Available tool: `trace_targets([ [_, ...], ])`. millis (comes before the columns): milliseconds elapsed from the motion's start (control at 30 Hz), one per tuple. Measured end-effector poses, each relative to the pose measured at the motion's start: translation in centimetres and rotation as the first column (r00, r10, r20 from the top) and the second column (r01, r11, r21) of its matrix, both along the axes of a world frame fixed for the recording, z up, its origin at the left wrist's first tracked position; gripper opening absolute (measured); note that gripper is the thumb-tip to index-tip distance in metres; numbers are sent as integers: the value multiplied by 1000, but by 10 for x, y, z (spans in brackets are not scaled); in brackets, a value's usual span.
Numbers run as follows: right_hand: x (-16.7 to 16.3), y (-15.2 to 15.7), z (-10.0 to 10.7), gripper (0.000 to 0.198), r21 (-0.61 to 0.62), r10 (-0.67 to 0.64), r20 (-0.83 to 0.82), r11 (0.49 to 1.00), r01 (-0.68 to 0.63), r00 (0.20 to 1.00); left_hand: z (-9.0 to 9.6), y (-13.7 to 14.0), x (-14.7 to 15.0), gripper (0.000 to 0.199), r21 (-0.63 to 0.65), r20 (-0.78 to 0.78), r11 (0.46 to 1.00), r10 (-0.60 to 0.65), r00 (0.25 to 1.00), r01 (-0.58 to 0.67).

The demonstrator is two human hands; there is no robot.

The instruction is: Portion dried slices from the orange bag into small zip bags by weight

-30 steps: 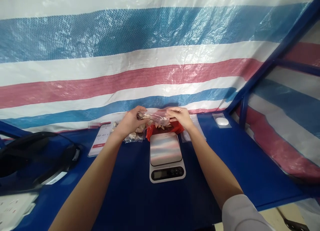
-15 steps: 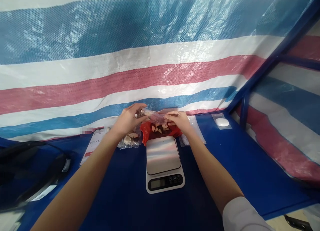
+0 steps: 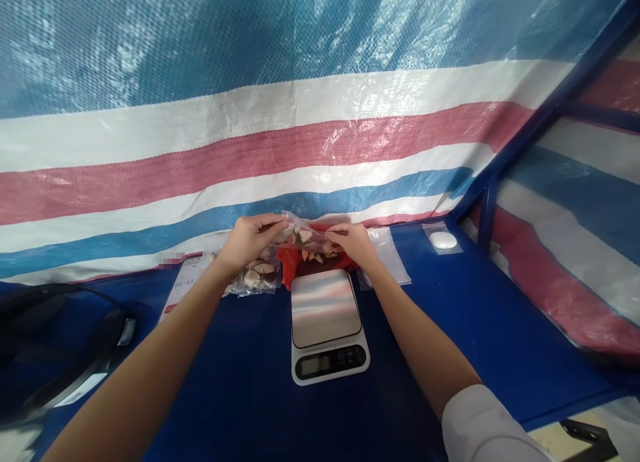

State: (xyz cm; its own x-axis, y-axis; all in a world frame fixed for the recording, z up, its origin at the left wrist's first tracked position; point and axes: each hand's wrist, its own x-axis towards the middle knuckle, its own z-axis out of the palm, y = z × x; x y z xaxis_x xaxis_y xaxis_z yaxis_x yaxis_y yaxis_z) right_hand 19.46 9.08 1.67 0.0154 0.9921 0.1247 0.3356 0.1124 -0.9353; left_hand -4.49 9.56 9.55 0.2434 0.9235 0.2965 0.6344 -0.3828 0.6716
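Between my two hands a clear plastic bag with pale chunky pieces inside is stretched out sideways. My left hand pinches its left end, and my right hand pinches its right end. Just below the held bag lies an open red bag with loose pieces of the same kind in it. A kitchen scale with a shiny plate stands in front of the red bag; its plate carries nothing. Under my left wrist are filled clear bags, partly hidden by my arm.
Flat clear bags lie beside my right hand. Farther right is a small bag with a white oval object. A phone with a running timer and a black headset-like item are on the left. Striped sheeting rises behind the blue table.
The bag between my hands has been turned and pulled straighter, so its contents show more clearly. My left hand's fingers have closed into a pinch. The view has shifted slightly.
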Motion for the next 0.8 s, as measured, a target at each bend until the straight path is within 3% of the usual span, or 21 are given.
trace_targets([
  [233,-3,2,-3,13,-46,-8,-39,999,6,999,3,1,4,42,79,-70,996,-31,997,37],
  [533,4,2,-2,12,-21,-26,51,999,27,998,-9,-5,-9,38,28,-85,999,31,996,-28],
  [800,-7,-2,-2,14,20,23,110,999,-25,994,1,-6,-11,30,162,-156,984,99,983,-73],
])
